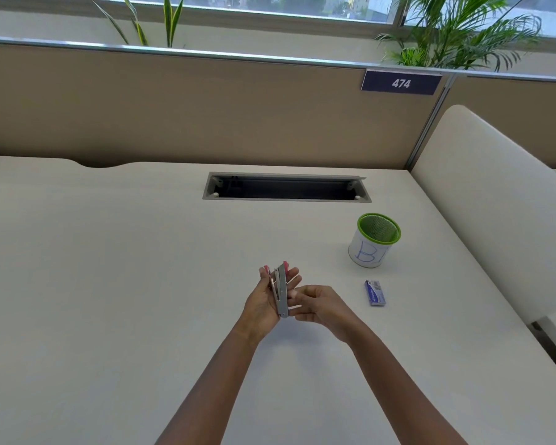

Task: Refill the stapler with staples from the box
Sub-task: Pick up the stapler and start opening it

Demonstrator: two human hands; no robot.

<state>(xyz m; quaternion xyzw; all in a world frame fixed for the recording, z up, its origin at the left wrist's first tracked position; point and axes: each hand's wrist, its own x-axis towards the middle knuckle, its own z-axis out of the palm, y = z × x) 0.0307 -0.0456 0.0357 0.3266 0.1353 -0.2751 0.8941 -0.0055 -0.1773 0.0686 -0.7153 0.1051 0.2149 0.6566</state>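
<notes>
A small stapler [281,290] with a grey metal body and pink ends is held above the middle of the white desk, swung open so its two arms spread apart. My left hand [264,300] cradles it in the palm with the fingers behind it. My right hand [315,303] is at its right side, fingertips pinched against the grey metal arm. Whether staples lie between those fingers is too small to tell. The blue staple box [375,293] lies flat on the desk to the right of my hands, apart from them.
A green mesh pen cup [374,240] with a white paper label stands behind the staple box. A recessed cable slot [286,187] runs across the desk [109,284] further back. A beige partition [206,117] closes the far side and a white side panel [495,203] the right.
</notes>
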